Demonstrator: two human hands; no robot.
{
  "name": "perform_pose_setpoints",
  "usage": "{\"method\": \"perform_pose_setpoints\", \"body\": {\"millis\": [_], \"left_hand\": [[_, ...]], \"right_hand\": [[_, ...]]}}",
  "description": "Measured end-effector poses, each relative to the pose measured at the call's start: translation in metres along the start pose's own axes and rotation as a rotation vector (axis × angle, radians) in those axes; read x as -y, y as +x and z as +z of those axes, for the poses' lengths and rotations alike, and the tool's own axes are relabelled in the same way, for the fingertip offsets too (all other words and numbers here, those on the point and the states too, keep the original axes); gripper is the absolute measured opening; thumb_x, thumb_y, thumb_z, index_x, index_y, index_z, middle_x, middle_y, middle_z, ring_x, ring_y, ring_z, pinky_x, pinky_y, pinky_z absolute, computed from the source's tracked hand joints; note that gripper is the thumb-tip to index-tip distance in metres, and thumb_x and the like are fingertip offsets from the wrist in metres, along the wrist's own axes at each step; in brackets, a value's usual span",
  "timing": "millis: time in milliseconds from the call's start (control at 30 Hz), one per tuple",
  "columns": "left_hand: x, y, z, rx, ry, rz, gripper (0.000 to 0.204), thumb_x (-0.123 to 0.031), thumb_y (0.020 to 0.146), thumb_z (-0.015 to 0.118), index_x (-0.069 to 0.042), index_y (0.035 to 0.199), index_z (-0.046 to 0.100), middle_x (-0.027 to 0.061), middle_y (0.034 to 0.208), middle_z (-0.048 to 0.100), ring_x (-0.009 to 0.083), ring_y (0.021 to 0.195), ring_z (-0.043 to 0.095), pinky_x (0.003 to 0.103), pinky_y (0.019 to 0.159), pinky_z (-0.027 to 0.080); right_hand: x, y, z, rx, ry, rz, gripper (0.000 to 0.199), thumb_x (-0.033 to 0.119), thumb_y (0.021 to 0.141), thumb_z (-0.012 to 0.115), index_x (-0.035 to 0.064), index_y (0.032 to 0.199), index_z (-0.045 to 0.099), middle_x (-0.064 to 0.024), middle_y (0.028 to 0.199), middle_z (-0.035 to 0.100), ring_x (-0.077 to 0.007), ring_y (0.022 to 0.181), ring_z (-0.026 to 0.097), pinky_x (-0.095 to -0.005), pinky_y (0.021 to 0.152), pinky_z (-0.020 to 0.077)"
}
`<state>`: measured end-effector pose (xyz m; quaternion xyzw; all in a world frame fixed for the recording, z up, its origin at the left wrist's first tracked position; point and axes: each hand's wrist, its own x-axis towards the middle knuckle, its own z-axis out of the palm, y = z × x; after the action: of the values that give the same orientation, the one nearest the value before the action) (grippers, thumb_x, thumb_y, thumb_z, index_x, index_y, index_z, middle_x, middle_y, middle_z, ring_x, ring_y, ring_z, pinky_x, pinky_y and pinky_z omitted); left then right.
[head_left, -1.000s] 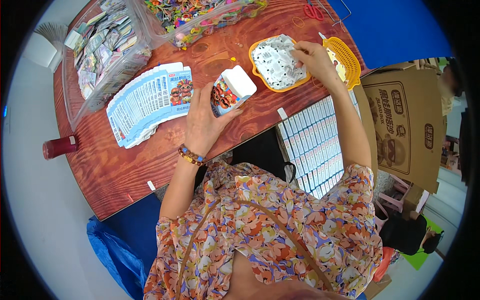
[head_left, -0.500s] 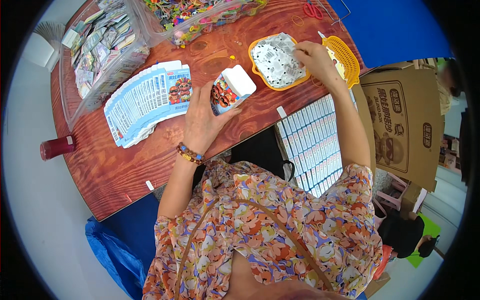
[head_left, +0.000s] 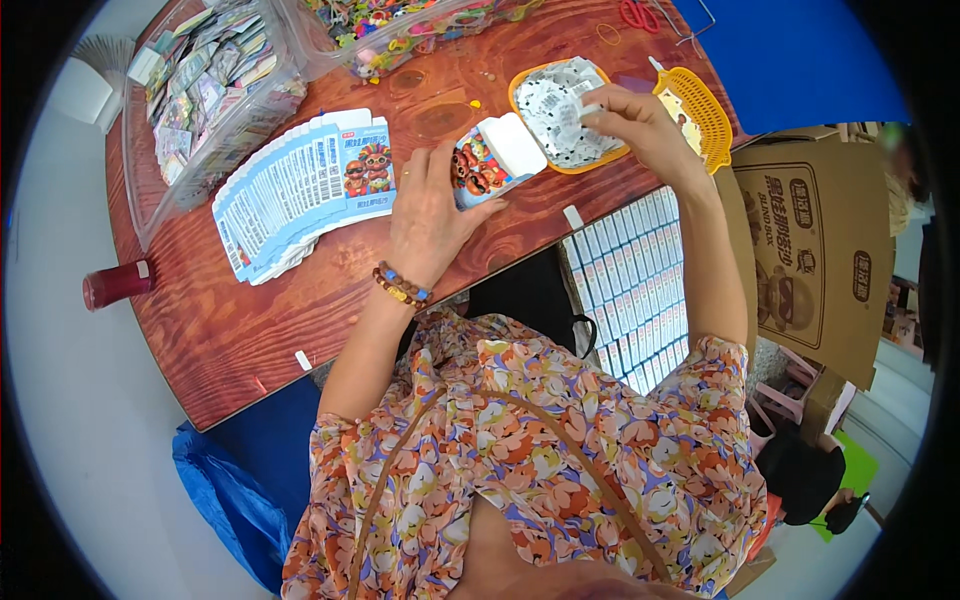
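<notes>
My left hand (head_left: 432, 205) is wrapped round a small blue-and-white cardboard box (head_left: 482, 172) printed with red cartoon figures. The box is tilted, and its white flap end (head_left: 515, 145) points toward a yellow basket (head_left: 517, 110). Small white packets with black specks (head_left: 560, 125) fill that basket. Over its right side, my right hand (head_left: 640, 125) has its fingertips pinched on a whitish packet, partly hidden by the fingers. Left of the left hand lies a fanned stack of flat blue-and-white cartons (head_left: 290, 190).
A second yellow basket (head_left: 715, 120) holds pale pieces. Clear bins hold cards (head_left: 205, 85) and colourful trinkets (head_left: 420, 40) at the back. Rows of boxes (head_left: 635, 285) fill a carton below the table's edge. Red scissors (head_left: 640, 14) lie far right; a dark red cylinder (head_left: 118, 284) sits far left.
My left hand has carried the box rightward, nearer the packet basket. My right hand has lifted slightly from the packets, with a packet now showing at its fingertips. The view has shifted a little.
</notes>
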<state>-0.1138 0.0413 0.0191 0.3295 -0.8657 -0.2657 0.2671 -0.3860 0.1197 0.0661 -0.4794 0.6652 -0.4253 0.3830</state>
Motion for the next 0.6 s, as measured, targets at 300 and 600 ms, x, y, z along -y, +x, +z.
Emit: {"method": "perform_pose_setpoints", "body": {"millis": [300,600], "left_hand": [[-0.007,-0.001,0.005,0.004,-0.09,-0.049,0.08,-0.023,0.063,0.089,0.001,0.128,0.048,0.0187,0.107,0.053,0.0368,0.098,0.055,0.044,0.084,0.049],[-0.006,0.006,0.025,-0.045,-0.222,-0.12,0.076,-0.032,0.07,0.086,0.001,0.128,0.049,0.0178,0.111,0.056,0.0341,0.104,0.054,0.042,0.091,0.046]], "right_hand": [[0.037,-0.001,0.058,0.194,-0.621,-0.376,0.022,0.013,0.086,0.068,0.0012,0.105,0.071,-0.0148,0.133,0.058,-0.0305,0.125,0.053,-0.0375,0.103,0.0418],[0.01,-0.025,0.058,-0.267,-0.578,-0.67,0.028,0.017,0.08,0.077,0.0102,0.105,0.066,-0.013,0.117,0.063,-0.0335,0.114,0.058,-0.0439,0.095,0.0479]]}}
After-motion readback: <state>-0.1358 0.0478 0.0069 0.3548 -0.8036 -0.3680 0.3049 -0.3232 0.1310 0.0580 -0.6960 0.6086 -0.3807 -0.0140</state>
